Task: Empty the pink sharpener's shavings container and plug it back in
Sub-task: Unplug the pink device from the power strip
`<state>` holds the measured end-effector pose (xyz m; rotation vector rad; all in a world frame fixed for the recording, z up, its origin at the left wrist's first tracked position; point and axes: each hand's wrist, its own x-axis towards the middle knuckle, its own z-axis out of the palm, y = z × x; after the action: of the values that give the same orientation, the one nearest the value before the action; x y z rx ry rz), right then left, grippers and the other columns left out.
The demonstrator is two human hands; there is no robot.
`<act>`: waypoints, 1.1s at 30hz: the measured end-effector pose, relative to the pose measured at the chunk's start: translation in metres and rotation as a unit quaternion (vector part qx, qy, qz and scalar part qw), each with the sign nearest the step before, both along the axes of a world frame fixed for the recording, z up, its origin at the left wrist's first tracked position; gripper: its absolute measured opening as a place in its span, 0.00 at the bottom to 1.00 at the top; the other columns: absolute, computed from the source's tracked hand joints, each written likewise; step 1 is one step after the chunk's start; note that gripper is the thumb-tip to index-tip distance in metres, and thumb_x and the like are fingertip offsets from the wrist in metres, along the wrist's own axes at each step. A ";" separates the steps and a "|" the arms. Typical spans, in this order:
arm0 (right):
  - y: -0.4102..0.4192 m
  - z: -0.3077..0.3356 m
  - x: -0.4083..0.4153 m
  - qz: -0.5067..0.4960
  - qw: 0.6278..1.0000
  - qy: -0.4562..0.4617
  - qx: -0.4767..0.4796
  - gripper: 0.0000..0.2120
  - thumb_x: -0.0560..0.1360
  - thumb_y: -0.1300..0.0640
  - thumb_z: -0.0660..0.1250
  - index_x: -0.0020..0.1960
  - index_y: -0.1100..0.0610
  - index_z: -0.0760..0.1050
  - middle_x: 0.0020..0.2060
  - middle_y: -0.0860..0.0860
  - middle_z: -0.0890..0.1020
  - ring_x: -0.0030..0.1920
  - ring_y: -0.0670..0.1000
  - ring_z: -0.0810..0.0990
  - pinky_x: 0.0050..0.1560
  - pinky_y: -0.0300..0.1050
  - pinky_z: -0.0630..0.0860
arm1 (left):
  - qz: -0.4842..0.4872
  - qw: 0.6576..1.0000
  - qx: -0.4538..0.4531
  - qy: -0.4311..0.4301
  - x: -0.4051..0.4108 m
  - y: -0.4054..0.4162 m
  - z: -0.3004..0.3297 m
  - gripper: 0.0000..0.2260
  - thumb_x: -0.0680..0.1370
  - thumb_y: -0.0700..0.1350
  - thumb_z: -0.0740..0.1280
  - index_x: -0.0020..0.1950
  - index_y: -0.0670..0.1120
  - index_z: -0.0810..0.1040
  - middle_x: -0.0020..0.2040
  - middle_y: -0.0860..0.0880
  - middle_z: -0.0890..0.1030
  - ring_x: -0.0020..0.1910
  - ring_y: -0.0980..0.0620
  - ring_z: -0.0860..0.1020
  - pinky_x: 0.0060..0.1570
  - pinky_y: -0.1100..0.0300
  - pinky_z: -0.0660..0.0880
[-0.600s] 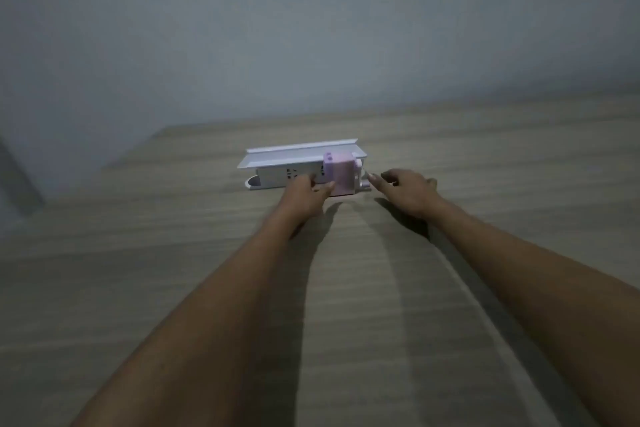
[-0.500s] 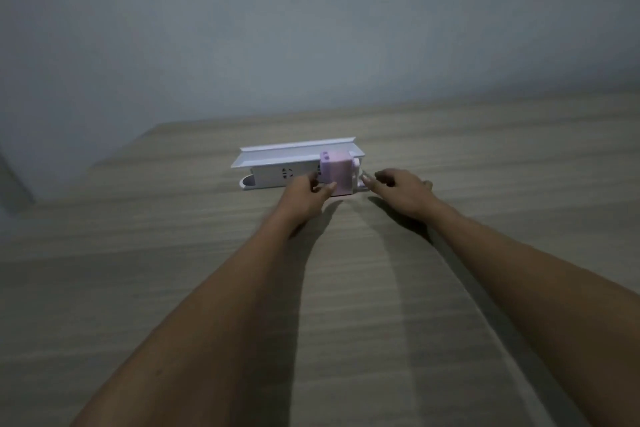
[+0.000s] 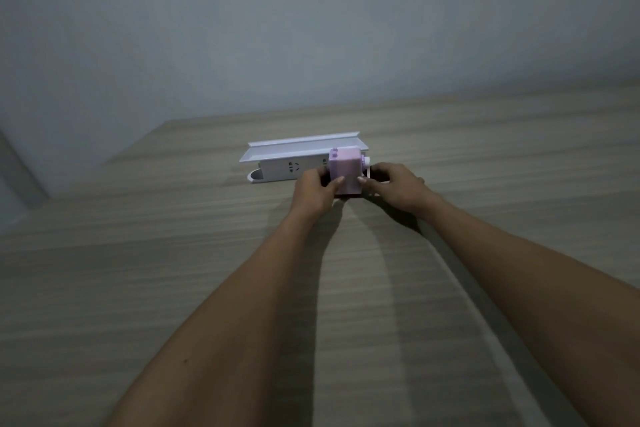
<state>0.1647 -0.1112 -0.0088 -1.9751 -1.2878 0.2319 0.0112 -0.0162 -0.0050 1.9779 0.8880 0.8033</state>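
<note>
On one table (image 3: 173, 288), one pink sharpener (image 3: 344, 172) — clamped between left hand (image 3: 313, 194) and right hand (image 3: 398, 189).

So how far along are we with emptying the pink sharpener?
Nothing looks done yet: the pink sharpener sits closed on the table against the white power strip. In hand: the left hand and right hand grip its two sides. Left: pulling out the shavings container, emptying it and plugging it back in.

Dim light here, a plain grey-blue wall (image 3: 311, 28) filling the back, and a wood-grain table (image 3: 138, 270) running right up to it, streaked pale brown, shadows falling across.
</note>
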 end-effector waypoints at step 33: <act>-0.155 -0.007 -0.113 0.136 0.984 0.113 0.037 0.16 0.78 0.54 0.71 0.63 0.60 0.80 0.52 0.54 0.86 0.51 0.50 0.85 0.51 0.38 0.80 | -0.020 0.999 -0.037 -0.008 -0.146 -0.156 -0.004 0.23 0.75 0.40 0.74 0.69 0.37 0.76 0.60 0.39 0.83 0.58 0.41 0.82 0.58 0.46 0.80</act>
<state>0.0521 -0.2666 -0.0155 -1.6536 -1.3907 0.5190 -0.1351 -0.1718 -0.0085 1.9170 0.8538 0.7520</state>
